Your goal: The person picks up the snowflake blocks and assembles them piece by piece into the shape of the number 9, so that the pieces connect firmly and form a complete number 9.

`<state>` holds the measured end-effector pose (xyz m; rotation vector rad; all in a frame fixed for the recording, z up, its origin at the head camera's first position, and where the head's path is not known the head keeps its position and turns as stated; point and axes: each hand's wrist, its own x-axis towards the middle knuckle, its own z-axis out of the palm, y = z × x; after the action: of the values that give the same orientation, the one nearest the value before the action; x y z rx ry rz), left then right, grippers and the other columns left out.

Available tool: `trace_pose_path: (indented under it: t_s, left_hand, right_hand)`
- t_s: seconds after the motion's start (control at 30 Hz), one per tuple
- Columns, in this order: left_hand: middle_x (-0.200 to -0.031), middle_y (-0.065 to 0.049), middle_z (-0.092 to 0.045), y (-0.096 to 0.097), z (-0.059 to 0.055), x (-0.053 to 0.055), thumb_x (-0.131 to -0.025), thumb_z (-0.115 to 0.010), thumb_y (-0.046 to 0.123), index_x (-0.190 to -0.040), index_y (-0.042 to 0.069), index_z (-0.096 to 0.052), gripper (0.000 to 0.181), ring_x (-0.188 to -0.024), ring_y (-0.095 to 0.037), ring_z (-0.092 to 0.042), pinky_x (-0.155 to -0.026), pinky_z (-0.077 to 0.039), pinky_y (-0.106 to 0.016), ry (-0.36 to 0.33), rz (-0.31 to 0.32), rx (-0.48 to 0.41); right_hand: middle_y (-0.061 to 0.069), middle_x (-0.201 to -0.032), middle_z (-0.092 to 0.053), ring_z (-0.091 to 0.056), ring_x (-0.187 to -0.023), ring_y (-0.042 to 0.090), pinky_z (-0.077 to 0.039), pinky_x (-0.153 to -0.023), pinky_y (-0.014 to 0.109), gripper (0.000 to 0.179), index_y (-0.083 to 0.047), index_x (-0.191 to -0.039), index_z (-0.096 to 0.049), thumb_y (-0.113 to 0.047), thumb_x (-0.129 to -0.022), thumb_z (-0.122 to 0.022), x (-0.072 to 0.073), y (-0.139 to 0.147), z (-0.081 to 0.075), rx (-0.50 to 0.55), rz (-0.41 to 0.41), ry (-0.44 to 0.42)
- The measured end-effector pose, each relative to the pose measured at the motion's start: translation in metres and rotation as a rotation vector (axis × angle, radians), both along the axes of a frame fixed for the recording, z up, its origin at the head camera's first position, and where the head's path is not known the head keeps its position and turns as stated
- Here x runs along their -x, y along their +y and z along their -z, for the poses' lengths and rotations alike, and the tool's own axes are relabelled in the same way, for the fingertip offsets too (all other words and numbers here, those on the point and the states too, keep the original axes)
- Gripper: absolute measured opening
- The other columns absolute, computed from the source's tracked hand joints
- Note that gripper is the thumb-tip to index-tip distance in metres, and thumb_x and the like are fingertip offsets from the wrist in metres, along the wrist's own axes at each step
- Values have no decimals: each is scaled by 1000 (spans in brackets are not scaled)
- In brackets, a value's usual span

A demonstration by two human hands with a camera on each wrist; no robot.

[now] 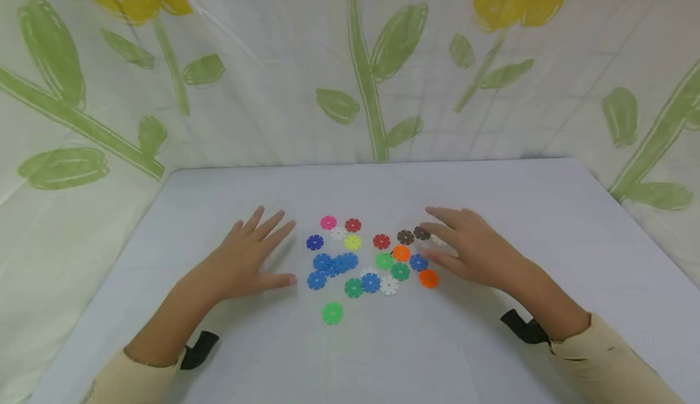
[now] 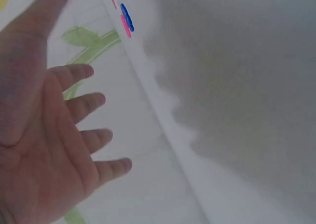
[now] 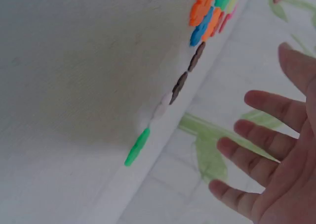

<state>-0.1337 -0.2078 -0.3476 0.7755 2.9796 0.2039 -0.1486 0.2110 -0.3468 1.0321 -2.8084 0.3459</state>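
Note:
Many flat, notched plastic discs lie loosely spread in the middle of the white table. Overlapping blue discs (image 1: pixel 333 265) form a cluster on the left side, below a dark blue disc (image 1: pixel 315 242). Closest to the front is a light green disc (image 1: pixel 332 313). My left hand (image 1: pixel 246 258) hovers to the left of the discs, fingers spread and holding nothing. On the other side my right hand (image 1: pixel 470 246) is held above the right-hand discs, fingers extended, near a brown disc (image 1: pixel 422 232) and an orange disc (image 1: pixel 429 279). A green disc (image 3: pixel 137 147) under it shows in the right wrist view.
The white table (image 1: pixel 383 355) extends around the discs, its far edge against a hanging cloth (image 1: pixel 262 88) painted with yellow flowers and green leaves. Black straps (image 1: pixel 200 350) sit at both wrists, by beige sleeves (image 1: pixel 612 355).

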Motion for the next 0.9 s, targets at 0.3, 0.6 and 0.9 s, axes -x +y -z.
trace_pose_path:
  t_s: [0.3,0.6,0.9]
  left_hand:
    - [-133,-11,-62,32,-1,42,-95,-70,32,-133,11,-65,44,-129,-32,-53,-102,-46,-50,-124,-20,-69]
    - [-118,-7,-66,68,4,79,-97,-68,29,-137,13,-61,44,-114,-25,-62,-95,-52,-42,-150,-39,-21]
    - [-107,-3,-64,81,3,94,-93,-74,27,-132,14,-65,41,-103,-20,-62,-90,-54,-36,-206,-34,11]
  right_hand:
    - [-5,-97,-69,-62,-88,15,-54,-77,28,21,-8,-112,-74,-14,-92,-74,24,-48,-5,100,-57,-267]
    - [-5,-93,-67,-57,-81,14,-52,-75,26,18,-11,-111,-74,-17,-94,-72,52,-94,7,64,-52,-363]
    - [-6,-80,-60,-54,-76,14,-49,-69,25,23,-12,-109,-74,-26,-91,-77,65,-118,16,17,-67,-361]
